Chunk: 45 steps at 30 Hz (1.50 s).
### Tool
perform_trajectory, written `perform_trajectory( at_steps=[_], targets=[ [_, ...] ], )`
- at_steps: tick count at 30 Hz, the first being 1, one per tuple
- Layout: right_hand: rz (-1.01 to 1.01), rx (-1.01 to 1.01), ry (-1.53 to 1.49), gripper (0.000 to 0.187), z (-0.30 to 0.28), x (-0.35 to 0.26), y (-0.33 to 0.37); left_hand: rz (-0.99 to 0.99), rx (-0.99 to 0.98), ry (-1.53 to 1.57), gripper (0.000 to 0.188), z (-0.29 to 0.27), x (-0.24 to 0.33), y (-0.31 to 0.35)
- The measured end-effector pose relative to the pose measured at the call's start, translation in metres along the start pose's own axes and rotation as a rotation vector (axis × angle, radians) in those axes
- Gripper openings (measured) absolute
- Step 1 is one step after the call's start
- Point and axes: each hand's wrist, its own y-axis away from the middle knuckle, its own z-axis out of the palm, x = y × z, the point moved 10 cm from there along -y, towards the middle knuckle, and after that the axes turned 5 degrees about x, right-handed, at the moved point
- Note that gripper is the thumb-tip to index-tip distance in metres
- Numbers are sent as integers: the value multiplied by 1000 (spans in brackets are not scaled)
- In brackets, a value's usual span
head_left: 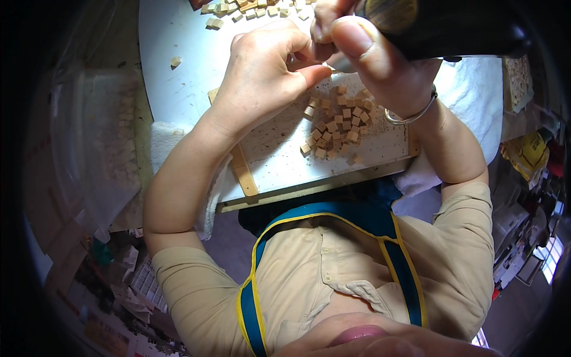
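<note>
My left hand (264, 62) is closed in a pinch, thumb against fingertips, over the far part of a white board with wooden edge strips (242, 171). Close against it, my right hand (386, 71) is also closed, its thumb uppermost. Whatever the fingertips hold is too small or too hidden to make out; a greyish glint shows between the hands. A dark, glossy object (452, 30) overlaps my right hand from above and hides part of it. Below both hands, a loose pile of small wooden cubes (338, 126) lies on the board.
More wooden cubes (262, 11) are scattered at the far side of the white table (172, 89), with a single cube (175, 61) farther left. White towels (163, 143) lie under my forearms. A clear plastic container (98, 149) stands at the left, a yellow packet (528, 156) at the right.
</note>
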Motion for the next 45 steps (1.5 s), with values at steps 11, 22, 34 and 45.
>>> perform_trajectory(
  at_steps=[11,22,34,45],
  targets=[
    [-90,203,-559,37,-47,-23,-38,261,-170,36,22,1,36,-1],
    [-121,227,-525,34,-50,-18,-35,309,-83,-209,17,13,21,-14],
    [-125,218,-530,30,-50,-19,-34,433,-37,-442,14,1,38,-9],
    [6,86,-485,24,-31,-8,-19,257,-36,-71,49,1,26,-2]
  ],
)
